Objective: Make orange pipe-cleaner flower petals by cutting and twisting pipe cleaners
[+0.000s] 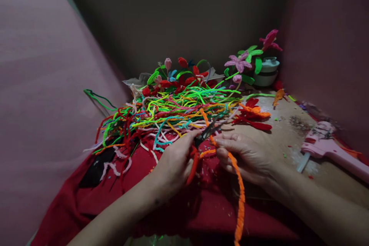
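My left hand (177,157) is closed around red-handled pliers (204,134), whose dark, pointed jaws reach toward my right hand. An orange pipe cleaner (240,200) passes between the fingertips of my right hand (245,152), which is closed in a pinch. One end of it rises past the jaws, and the long end hangs down in front of the red cloth. Another orange length (208,153) shows between both hands. Whether the jaws are pressed onto the stem cannot be made out.
Behind my hands lies a tangled heap of colourful pipe cleaners (184,107). Red and orange petals (255,115) rest on the brown board (276,142). A pink glue gun (331,150) lies at right. Fuzzy flowers (238,63) and a pale pot (266,73) stand at the back. Red cloth (173,211) hangs in front.
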Action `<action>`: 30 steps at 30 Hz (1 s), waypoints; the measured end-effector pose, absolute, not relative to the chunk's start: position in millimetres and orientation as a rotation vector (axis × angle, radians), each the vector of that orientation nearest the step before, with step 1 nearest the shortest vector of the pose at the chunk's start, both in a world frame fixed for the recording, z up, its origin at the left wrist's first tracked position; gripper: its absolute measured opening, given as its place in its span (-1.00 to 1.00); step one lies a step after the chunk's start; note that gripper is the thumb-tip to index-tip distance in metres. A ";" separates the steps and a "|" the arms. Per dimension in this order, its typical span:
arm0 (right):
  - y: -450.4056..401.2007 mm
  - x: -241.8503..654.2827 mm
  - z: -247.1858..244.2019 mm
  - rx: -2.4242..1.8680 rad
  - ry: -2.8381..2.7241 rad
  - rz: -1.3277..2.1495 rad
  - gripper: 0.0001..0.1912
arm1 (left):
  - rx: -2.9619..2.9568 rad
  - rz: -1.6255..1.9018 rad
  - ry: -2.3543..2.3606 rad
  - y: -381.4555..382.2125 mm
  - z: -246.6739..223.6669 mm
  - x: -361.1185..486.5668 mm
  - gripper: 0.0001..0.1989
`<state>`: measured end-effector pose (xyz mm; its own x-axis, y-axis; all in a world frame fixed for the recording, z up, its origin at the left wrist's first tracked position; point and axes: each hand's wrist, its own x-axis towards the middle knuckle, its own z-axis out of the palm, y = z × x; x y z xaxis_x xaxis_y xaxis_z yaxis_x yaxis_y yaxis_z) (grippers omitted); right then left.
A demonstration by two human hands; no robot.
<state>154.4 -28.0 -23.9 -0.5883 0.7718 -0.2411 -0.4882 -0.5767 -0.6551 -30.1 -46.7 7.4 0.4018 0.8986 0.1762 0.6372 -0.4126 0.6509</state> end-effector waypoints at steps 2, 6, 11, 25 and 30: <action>-29.7 153.5 -25.9 -0.692 -0.743 2.180 -0.85 | 1.814 0.865 1.246 -42.4 10.7 -22.3 -0.57; -30.9 151.7 -30.3 -0.709 -0.808 2.221 -0.83 | 1.318 1.016 1.080 -33.4 14.2 -9.5 -0.57; -32.8 149.3 -30.4 -0.813 -0.956 2.050 -0.79 | 1.221 1.125 1.075 -26.8 13.4 -2.2 -0.57; -27.6 151.1 -18.5 -0.793 -0.943 1.822 -0.87 | 2.235 0.857 1.323 -13.6 -2.1 -23.8 -0.64; -27.5 155.4 -18.7 -0.659 -0.891 1.893 -0.88 | 2.662 0.717 1.273 -15.2 -5.3 -37.6 -0.55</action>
<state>155.4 -27.5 -18.7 -0.4402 0.8943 -0.0804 -0.5078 -0.3219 -0.7991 -37.6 -15.2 -5.3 0.5383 0.7578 0.3688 0.7085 -0.6439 0.2888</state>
